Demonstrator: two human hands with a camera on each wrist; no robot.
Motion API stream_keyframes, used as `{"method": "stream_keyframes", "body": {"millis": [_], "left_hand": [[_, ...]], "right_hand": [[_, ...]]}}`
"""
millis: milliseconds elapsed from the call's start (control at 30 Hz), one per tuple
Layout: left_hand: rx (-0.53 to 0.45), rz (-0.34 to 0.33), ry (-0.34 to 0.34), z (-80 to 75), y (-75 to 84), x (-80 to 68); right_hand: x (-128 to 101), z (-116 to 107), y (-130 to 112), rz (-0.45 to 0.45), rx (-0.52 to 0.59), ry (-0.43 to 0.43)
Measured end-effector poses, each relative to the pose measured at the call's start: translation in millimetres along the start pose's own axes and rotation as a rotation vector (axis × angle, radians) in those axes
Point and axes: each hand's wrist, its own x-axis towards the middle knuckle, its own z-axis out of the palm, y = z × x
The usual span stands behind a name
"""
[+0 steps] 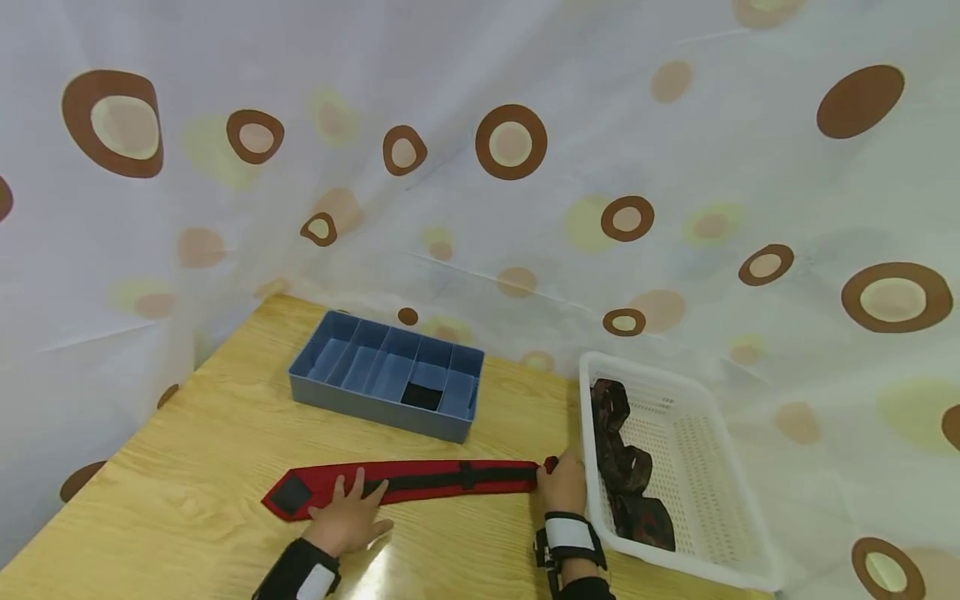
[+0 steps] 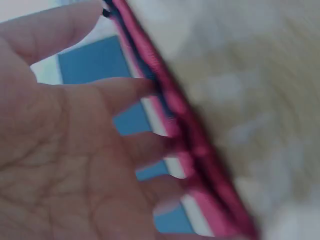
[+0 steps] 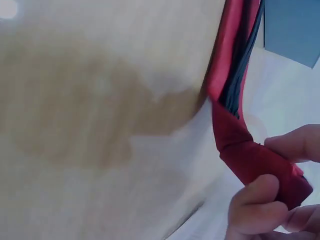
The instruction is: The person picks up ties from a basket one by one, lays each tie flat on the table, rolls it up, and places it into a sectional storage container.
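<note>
A: What containers are lying near the hands, and what is sitting in them?

B: Two. A blue divided tray (image 1: 386, 385) is lying beyond the left hand (image 1: 347, 521), past the tie; its partitions are making roughly six compartments, and one of them, toward the right end, is showing a dark square item (image 1: 422, 396). The others are showing bare blue floor. A white perforated basket (image 1: 697, 450) is standing just to the right of the right hand (image 1: 564, 487), touching or nearly touching it. Inside, along the wall nearest that hand, dark brown patterned rolls (image 1: 626, 467) are lying in a row; about three, though the exact count is hard to tell.

A: And the red tie?

B: One red tie (image 1: 408, 483) with a dark inner stripe is lying stretched flat on the tabletop (image 1: 187, 500), running between the two hands, underside up.

A: What is each hand doing?

B: The left hand is resting on the wide end, fingers straight and spread, pressing the cloth down rather than grasping it; the left wrist view is showing the open palm (image 2: 65, 165) beside the tie's edge (image 2: 180, 125). The right hand (image 3: 275, 205) is pinching the narrow end (image 3: 260, 162) between thumb and fingers, the tip folded over itself. Each wrist is wearing a black-and-white strap.
</note>
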Motion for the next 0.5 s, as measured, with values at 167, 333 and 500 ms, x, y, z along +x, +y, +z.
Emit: {"method": "stream_keyframes", "body": {"millis": [167, 333, 500], "left_hand": [[0.003, 0.045, -0.040, -20.4, -31.4, 6.2], [0.009, 0.154, -0.135, -42.8, -50.0, 12.0], [0.011, 0.209, -0.086, -41.2, -54.7, 22.2]], "right_hand": [[-14.9, -5.2, 9.9, 0.051, 0.015, -0.083], [-20.4, 0.0, 14.2, 0.067, 0.001, -0.067], [-20.9, 6.4, -3.0, 0.009, -0.048, 0.029]]}}
